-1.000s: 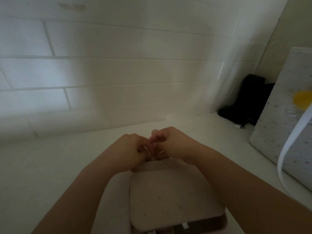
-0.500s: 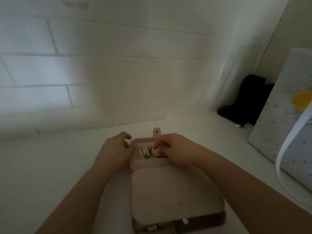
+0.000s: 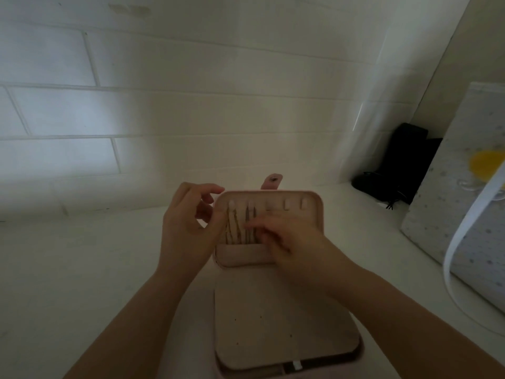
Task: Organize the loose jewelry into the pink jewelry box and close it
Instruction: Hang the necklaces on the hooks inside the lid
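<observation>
pink jewelry box (image 3: 287, 318) lies open, chains (image 3: 240, 225) hung; left hand (image 3: 185, 233) grips lid, right (image 3: 289, 242) blurred.

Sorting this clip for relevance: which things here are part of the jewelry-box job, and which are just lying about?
Part of the job:
- pink box, open
- lid, with snap tab
- chains hanging in the lid
- left hand at the lid's edge
- right hand, blurred, over the chains

Lying about:
- black pouch
- dotted bag
- white strap
</observation>
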`<state>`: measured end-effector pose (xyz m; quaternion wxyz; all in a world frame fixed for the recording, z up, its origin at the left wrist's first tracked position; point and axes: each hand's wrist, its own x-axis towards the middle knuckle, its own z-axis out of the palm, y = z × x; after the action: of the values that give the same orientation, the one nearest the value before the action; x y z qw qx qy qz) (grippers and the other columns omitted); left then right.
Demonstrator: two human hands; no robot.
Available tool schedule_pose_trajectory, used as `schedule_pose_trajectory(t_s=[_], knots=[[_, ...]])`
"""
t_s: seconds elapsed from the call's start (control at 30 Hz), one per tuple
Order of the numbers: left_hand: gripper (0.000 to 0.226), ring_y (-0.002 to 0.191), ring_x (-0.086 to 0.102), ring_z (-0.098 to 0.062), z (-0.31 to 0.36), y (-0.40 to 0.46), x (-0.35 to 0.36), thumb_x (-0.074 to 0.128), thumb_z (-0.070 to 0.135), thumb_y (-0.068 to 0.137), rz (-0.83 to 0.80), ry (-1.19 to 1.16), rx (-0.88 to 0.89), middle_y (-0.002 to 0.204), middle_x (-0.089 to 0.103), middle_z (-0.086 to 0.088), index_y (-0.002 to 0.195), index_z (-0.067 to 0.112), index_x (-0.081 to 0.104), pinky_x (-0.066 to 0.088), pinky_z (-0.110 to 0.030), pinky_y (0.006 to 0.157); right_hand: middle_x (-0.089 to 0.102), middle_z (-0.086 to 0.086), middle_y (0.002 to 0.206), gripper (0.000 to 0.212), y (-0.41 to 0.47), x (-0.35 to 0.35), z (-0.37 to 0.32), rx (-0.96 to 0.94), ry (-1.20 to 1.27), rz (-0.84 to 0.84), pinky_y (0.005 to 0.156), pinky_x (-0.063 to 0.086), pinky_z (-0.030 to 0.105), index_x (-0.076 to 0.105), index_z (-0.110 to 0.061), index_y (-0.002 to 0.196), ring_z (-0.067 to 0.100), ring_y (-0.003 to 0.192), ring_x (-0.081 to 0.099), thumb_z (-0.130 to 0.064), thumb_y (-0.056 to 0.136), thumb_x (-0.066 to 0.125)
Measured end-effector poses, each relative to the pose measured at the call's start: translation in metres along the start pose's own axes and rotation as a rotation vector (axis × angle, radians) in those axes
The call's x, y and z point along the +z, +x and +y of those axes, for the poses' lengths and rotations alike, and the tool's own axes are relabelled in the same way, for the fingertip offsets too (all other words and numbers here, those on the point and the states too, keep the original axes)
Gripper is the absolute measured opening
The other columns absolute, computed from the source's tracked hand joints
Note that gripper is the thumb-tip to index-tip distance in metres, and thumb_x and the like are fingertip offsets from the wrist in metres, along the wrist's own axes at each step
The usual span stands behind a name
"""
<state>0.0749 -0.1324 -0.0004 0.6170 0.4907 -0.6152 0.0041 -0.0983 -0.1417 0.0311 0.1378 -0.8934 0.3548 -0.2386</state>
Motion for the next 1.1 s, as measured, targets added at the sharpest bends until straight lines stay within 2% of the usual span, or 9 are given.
schedule_pose_trajectory(t_s=[0.13,0.3,0.4,0.53,0.6,0.67,0.77,0.9,1.1], knots=[[0.025,0.067,0.056,-0.001,-0.003,-0.001,0.001,0.053,0.025,0.079,0.005,0.010,0.008,0.085,0.047,0.014,0.097,0.012,0.063,0.044,-0.007,0.062,0.061,0.001,0.112,0.033,0.001,0.007,-0.006,0.009,-0.118,-0.109,0.095,0.042,0.031,0.062,-0.020,0.116,0.015,0.106,0.050,-0.010,0.089,0.045],[0.024,0.069,0.056,-0.004,-0.003,-0.002,0.001,0.053,0.023,0.080,0.019,0.023,0.030,0.086,0.049,0.002,0.097,0.010,0.063,0.043,-0.006,0.063,0.065,-0.001,0.108,0.030,0.007,-0.001,-0.008,0.019,-0.172,-0.002,0.086,0.042,0.025,0.065,-0.020,0.109,0.012,0.098,0.054,-0.011,0.089,0.045],[0.024,0.071,0.057,-0.005,-0.004,-0.003,0.001,0.052,0.025,0.082,-0.002,0.044,0.018,0.089,0.050,0.002,0.098,0.011,0.063,0.044,-0.006,0.063,0.064,-0.002,0.105,0.030,0.002,0.001,-0.001,0.005,-0.123,-0.045,0.085,0.037,0.018,0.067,-0.019,0.105,0.009,0.096,0.051,-0.007,0.086,0.047],[0.015,0.064,0.059,-0.006,-0.013,-0.005,0.005,0.058,0.018,0.087,-0.054,0.153,-0.080,0.091,0.053,0.002,0.099,0.012,0.065,0.042,-0.005,0.061,0.057,-0.012,0.094,0.031,-0.008,-0.007,0.016,0.152,0.002,0.075,0.076,0.036,0.006,0.065,-0.024,0.106,0.002,0.088,0.050,-0.007,0.088,0.047],[0.016,0.064,0.058,-0.011,-0.019,-0.007,0.007,0.058,0.017,0.088,-0.102,0.235,-0.147,0.092,0.057,-0.002,0.100,0.012,0.067,0.043,-0.013,0.063,0.054,-0.015,0.088,0.029,-0.012,-0.011,0.025,0.231,0.031,0.108,0.068,0.035,0.002,0.067,-0.026,0.101,0.001,0.081,0.052,-0.008,0.089,0.047],[0.019,0.069,0.056,-0.015,-0.024,-0.009,0.010,0.056,0.021,0.088,-0.158,0.303,-0.221,0.091,0.058,-0.003,0.100,0.012,0.069,0.042,-0.024,0.070,0.055,-0.015,0.087,0.027,-0.016,-0.012,0.032,0.292,0.030,0.092,0.065,0.036,0.002,0.067,-0.027,0.098,-0.001,0.076,0.052,-0.011,0.089,0.048],[0.021,0.079,0.056,-0.018,-0.032,-0.011,0.011,0.055,0.024,0.088,-0.223,0.388,-0.288,0.089,0.059,-0.003,0.100,0.015,0.070,0.041,-0.026,0.076,0.055,-0.014,0.087,0.024,-0.026,-0.008,0.036,0.329,0.048,0.042,0.065,0.035,0.001,0.067,-0.027,0.097,-0.006,0.074,0.048,-0.013,0.088,0.050],[0.025,0.095,0.058,-0.021,-0.036,-0.011,0.009,0.053,0.026,0.088,-0.366,0.429,-0.400,0.104,0.065,-0.007,0.107,0.018,0.067,0.037,-0.024,0.081,0.063,-0.007,0.098,0.020,-0.035,-0.007,0.032,0.350,0.073,0.074,0.083,0.040,0.017,0.067,-0.028,0.098,0.005,0.089,0.054,-0.019,0.089,0.051],[0.028,0.088,0.057,-0.014,-0.008,0.004,-0.003,0.058,0.028,0.087,-0.369,0.363,-0.386,0.111,0.064,-0.004,0.113,0.018,0.064,0.035,-0.020,0.079,0.059,-0.008,0.103,0.018,-0.057,-0.014,0.014,0.331,0.064,0.051,0.086,0.039,0.020,0.064,-0.030,0.102,0.003,0.092,0.051,-0.027,0.088,0.054]])
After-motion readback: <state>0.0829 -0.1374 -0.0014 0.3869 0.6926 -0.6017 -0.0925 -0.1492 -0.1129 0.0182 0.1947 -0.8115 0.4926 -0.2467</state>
